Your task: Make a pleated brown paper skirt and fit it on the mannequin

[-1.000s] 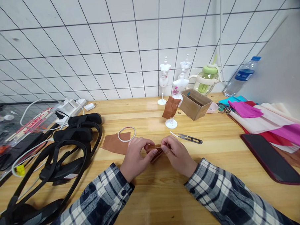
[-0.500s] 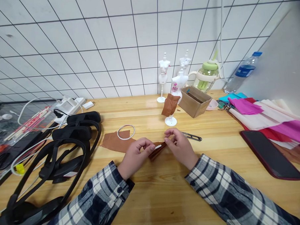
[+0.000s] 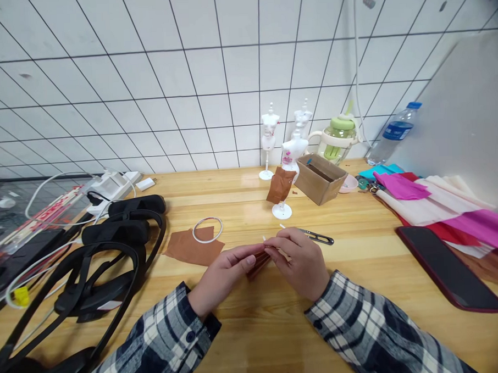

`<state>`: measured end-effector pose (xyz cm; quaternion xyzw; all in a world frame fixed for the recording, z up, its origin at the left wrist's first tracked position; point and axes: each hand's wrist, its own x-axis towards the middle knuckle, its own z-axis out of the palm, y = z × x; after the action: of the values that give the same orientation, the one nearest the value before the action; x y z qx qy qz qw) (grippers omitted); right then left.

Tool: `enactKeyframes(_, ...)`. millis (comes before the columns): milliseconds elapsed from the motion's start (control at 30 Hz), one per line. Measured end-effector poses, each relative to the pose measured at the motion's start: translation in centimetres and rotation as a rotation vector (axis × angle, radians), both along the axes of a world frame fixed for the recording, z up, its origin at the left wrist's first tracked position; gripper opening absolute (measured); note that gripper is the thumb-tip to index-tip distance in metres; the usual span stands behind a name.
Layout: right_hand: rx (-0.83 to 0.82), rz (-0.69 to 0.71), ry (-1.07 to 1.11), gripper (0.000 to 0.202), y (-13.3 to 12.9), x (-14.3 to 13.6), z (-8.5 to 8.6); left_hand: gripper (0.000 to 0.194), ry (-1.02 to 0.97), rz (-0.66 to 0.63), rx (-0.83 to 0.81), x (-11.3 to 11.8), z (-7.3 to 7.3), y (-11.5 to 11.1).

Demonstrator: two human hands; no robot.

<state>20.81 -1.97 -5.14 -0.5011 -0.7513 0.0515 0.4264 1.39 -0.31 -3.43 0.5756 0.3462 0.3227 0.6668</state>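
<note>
Folded brown cloth [image 3: 258, 265] is pinched between my left hand [image 3: 226, 273] and my right hand [image 3: 297, 258], low over the table's middle. A small white stick end shows at the fingertips, and another white tip [image 3: 282, 226] sticks out above my right hand. Behind that hand lie black thread snips [image 3: 317, 237]. To the left, a flat brown cloth piece [image 3: 189, 247] has a thin ring [image 3: 207, 230] on its upper edge. A small white dress form [image 3: 282, 211] with brown cloth [image 3: 281, 185] on it stands beyond my hands.
Black headsets [image 3: 128, 258] and cables fill the left side. Further back are a cardboard box [image 3: 321, 179], a green-lidded cup [image 3: 340, 138] and a water bottle [image 3: 395, 131]. Coloured fabrics [image 3: 431, 200] and a phone [image 3: 450, 268] lie to the right.
My right hand has come closer to my left, and its fingers now close at the cloth. The white stick between them is mostly covered now. The view has tilted up slightly.
</note>
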Motion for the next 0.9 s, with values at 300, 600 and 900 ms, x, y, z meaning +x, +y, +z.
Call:
enactKeyframes(300,-0.292,0.001,0.403,0.014,0.6,-1.3,0.2,0.025,0.274,0.224,0.355,1.0,-1.5,0.2)
enactKeyframes(600,-0.18,0.089,0.179,0.021,-0.1,-1.8,-0.1,0.022,0.27,0.316,0.321,0.2,-1.6,0.8)
enactKeyframes(900,-0.302,-0.037,0.395,0.01,0.9,-3.1,0.8,0.017,0.387,0.363,0.55,0.1,-1.1,0.5)
